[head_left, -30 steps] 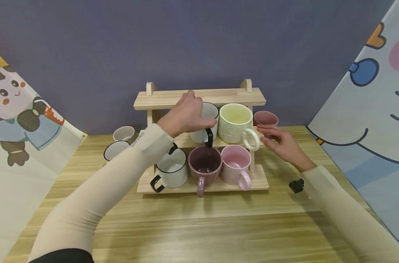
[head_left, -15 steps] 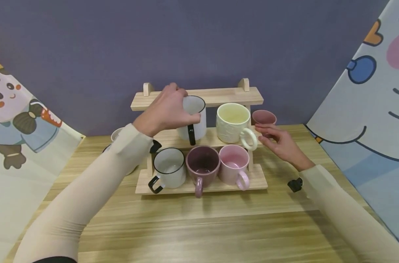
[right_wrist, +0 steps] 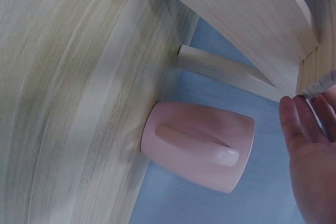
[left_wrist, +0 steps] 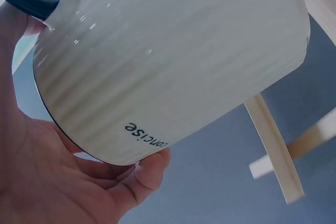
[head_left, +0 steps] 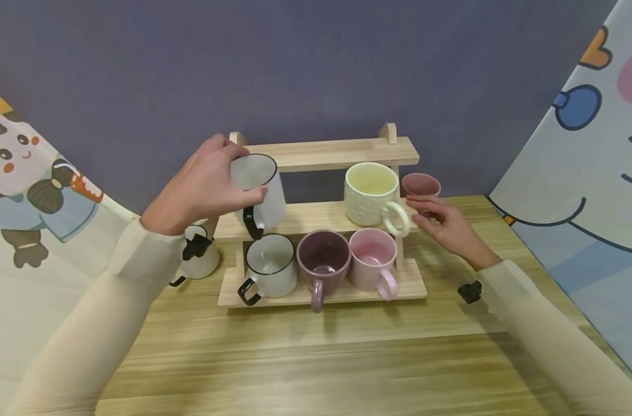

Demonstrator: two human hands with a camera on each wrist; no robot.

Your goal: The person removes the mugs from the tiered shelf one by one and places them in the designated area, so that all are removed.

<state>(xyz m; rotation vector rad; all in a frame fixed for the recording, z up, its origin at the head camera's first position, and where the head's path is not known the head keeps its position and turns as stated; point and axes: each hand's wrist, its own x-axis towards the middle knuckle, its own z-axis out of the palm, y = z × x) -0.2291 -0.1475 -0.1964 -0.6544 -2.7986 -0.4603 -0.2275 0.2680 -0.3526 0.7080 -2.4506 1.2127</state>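
My left hand (head_left: 201, 179) grips a tall white mug (head_left: 269, 196) with a black rim and handle, fingers on its far rim and thumb across the near side. The mug tilts over the left end of the middle shelf; whether its base touches the wood I cannot tell. The left wrist view shows the word "concise" on the white mug (left_wrist: 173, 61). My right hand (head_left: 446, 228) rests its fingertips against the right end of the wooden rack (head_left: 316, 216), beside a pale yellow mug (head_left: 365, 202) with a ring handle. Its fingers are fairly straight.
The lower shelf holds a white mug (head_left: 271, 277), a plum mug (head_left: 323, 271) and a pink mug (head_left: 370, 274). A dusty-pink mug (right_wrist: 199, 145) stands on the table behind the rack's right end. Left of the rack is another white mug (head_left: 203, 263), partly covered by my wrist.
My left hand has carried the white mug leftward along the middle shelf, away from the yellow mug, and the mug has become tilted. My right hand has stayed at the rack's right end.
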